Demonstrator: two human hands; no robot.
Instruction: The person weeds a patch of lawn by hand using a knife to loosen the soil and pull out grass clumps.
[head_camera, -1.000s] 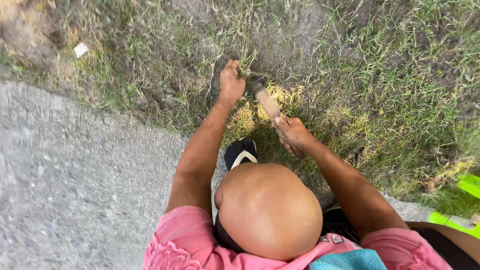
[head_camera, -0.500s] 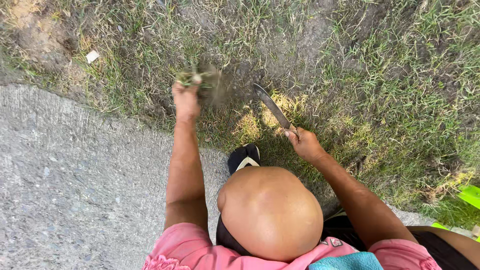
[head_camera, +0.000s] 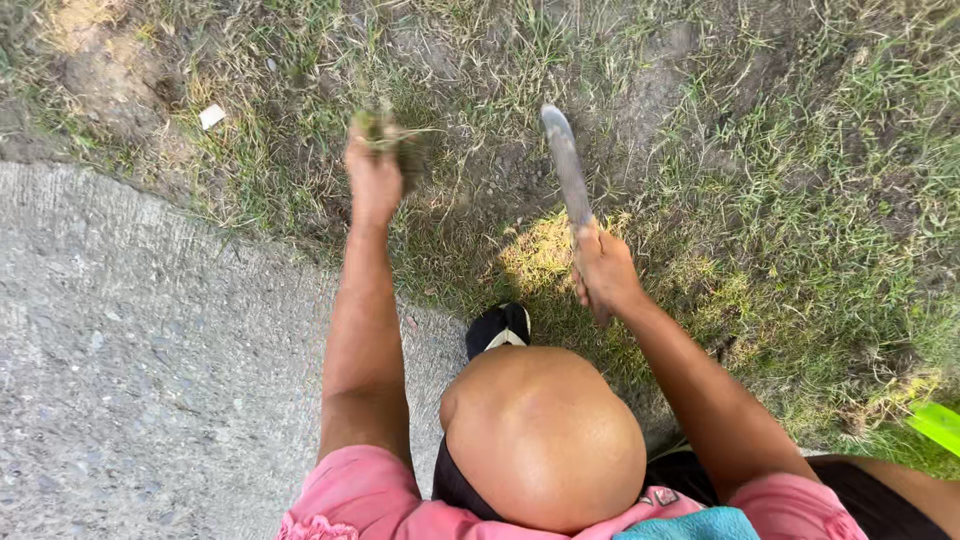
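Note:
My left hand (head_camera: 373, 172) is stretched out over the grass, closed around a clump of cut grass (head_camera: 385, 130) that sticks out past the fingers. My right hand (head_camera: 603, 268) grips the handle of a long knife (head_camera: 566, 160); its grey blade points away from me, raised above a bare patch of soil. My bent knee (head_camera: 545, 435) fills the lower middle of the view, and the tip of a black sandal (head_camera: 497, 328) shows just beyond it at the grass edge.
A rough concrete slab (head_camera: 140, 370) covers the left and lower left. Patchy grass (head_camera: 800, 200) with bare soil lies ahead and right. A small white scrap (head_camera: 211, 116) lies at upper left. A bright green object (head_camera: 938, 425) pokes in at the right edge.
My left hand pulled a clump of grass up and swung it left and away. My right hand lifted the knife, so the blade now points forward instead of down into the turf.

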